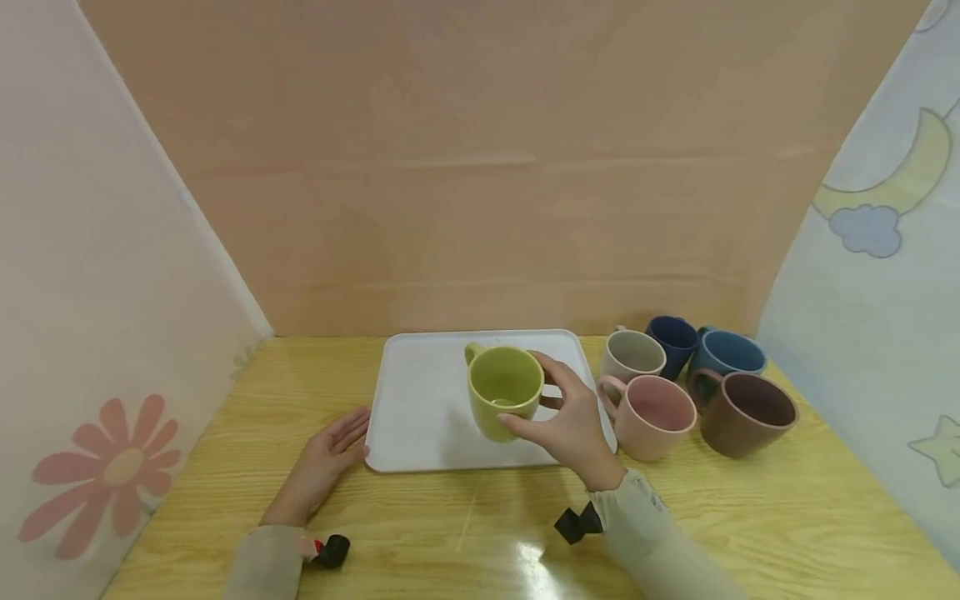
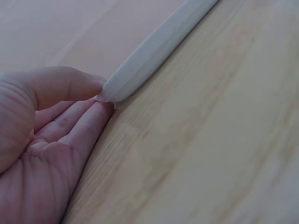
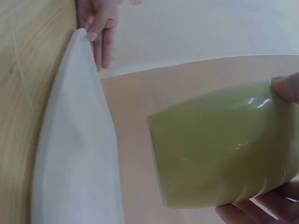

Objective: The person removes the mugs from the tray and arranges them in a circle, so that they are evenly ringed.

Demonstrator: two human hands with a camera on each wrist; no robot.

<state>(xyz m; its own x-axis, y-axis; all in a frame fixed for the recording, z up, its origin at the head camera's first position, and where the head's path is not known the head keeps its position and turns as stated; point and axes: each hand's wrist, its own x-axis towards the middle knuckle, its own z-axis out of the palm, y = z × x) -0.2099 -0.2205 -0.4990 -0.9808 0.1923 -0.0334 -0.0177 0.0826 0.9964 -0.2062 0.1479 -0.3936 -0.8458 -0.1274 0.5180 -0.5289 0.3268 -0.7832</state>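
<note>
A yellow-green mug (image 1: pixel 495 417) is held above the white tray (image 1: pixel 420 400), its handle pointing to the far left. My right hand (image 1: pixel 573 421) grips it from the right side, thumb on the near side and fingers round the far side. In the right wrist view the mug (image 3: pixel 219 149) is apart from the tray (image 3: pixel 79 140). My left hand (image 1: pixel 326 458) lies at the tray's near left corner. Its fingers are fairly straight, and the thumb touches the corner of the tray (image 2: pixel 140 65) in the left wrist view.
Right of the tray stand a beige mug (image 1: pixel 630 354), a dark blue mug (image 1: pixel 673 342), a teal mug (image 1: pixel 727 354), a pink mug (image 1: pixel 652 421) and a brown mug (image 1: pixel 750 417). They stand close together on the wooden table (image 1: pixel 450 533). A tan backdrop (image 1: pixel 480 208) rises behind.
</note>
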